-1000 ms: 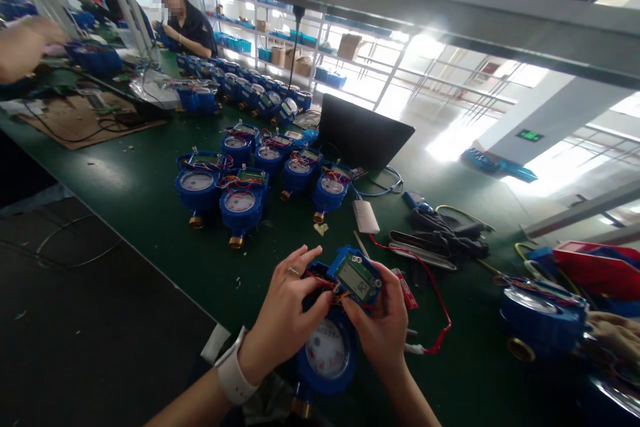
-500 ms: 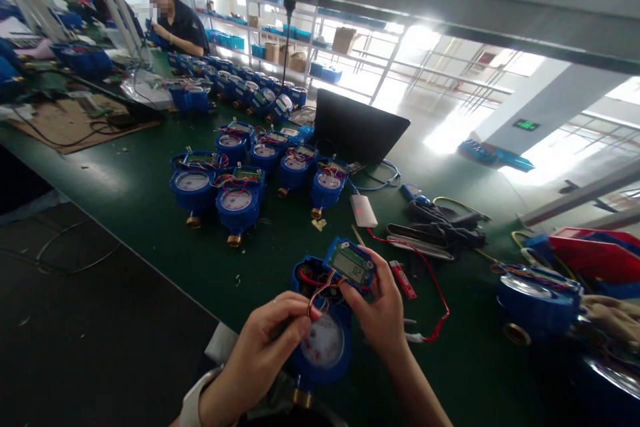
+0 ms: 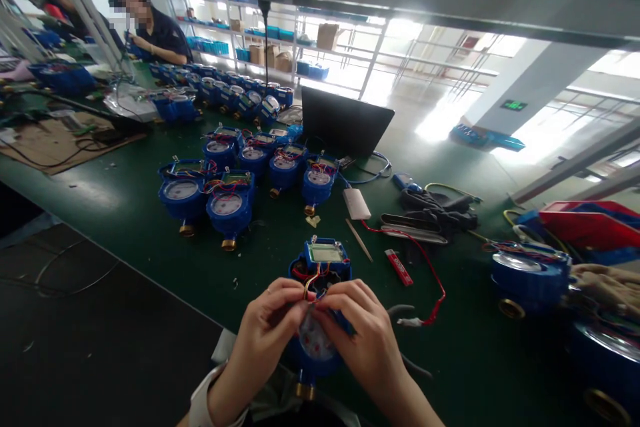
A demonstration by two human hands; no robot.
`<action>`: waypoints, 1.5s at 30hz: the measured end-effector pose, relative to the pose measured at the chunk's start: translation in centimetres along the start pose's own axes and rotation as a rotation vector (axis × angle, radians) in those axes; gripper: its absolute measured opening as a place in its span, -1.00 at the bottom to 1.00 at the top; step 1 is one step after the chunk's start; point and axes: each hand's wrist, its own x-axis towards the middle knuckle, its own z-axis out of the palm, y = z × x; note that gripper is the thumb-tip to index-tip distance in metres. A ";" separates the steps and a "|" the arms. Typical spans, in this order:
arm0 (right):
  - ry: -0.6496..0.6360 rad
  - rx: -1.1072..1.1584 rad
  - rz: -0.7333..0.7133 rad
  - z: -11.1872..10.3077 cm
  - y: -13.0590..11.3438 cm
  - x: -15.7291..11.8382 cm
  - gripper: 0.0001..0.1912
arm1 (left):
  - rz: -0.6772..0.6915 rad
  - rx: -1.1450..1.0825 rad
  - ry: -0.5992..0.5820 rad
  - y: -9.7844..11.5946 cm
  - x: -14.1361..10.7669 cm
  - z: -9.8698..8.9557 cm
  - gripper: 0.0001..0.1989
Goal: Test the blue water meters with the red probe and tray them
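So we've got our left hand [image 3: 273, 325] and right hand [image 3: 361, 323] fingertip to fingertip, both pinching the thin coloured wires [image 3: 314, 287] over the blue meter [image 3: 316, 347], which sits right in front of us at the green bench's [image 3: 165, 267] near edge. Its display module [image 3: 326, 252] rests up on the far end, just beyond our fingers.

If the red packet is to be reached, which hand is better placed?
Probably the right hand: it is nearer the packet, with the left hand farther off across the meter. Both hands are at the wires.
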 end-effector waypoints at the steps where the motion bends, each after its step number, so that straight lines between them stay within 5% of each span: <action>1: -0.003 0.008 0.010 0.2 0.1 0.0 -0.93 | 0.022 0.023 0.009 0.0 0.0 0.0 -0.85; 7: 0.026 0.063 0.067 0.5 -0.2 0.2 -0.92 | 0.068 0.225 0.034 0.0 0.2 0.2 -0.83; 15: -0.038 0.196 0.379 -0.4 -1.0 1.0 -0.92 | 0.587 0.656 0.000 -1.1 0.2 0.6 -0.86; 21: -0.160 0.235 0.526 -1.2 -0.8 1.7 -0.88 | 0.722 0.846 -0.070 -1.0 0.0 0.7 -0.79; 27: -0.150 0.427 0.688 -2.0 0.1 2.3 -0.87 | 0.722 0.862 0.036 -0.5 0.4 0.0 -0.85; 33: -0.074 0.855 0.918 -2.6 1.5 2.5 -0.88 | 0.499 0.993 0.194 -0.4 1.8 -2.2 -0.86; 36: -0.100 0.988 0.930 -2.4 1.6 2.2 -0.79 | 0.575 0.891 0.271 0.1 0.7 -1.8 -0.90; 39: -0.105 1.093 0.938 -2.1 1.4 2.2 -0.74 | 0.667 0.774 0.098 0.6 -0.5 -0.2 -0.73; 42: -0.115 1.139 0.943 -1.8 1.0 2.3 -0.72 | 0.566 0.705 -0.135 0.4 -0.2 1.3 -0.71; 45: -0.109 1.103 0.937 -2.2 1.3 2.0 -0.69 | 0.471 0.621 -0.170 0.0 1.1 1.7 -0.80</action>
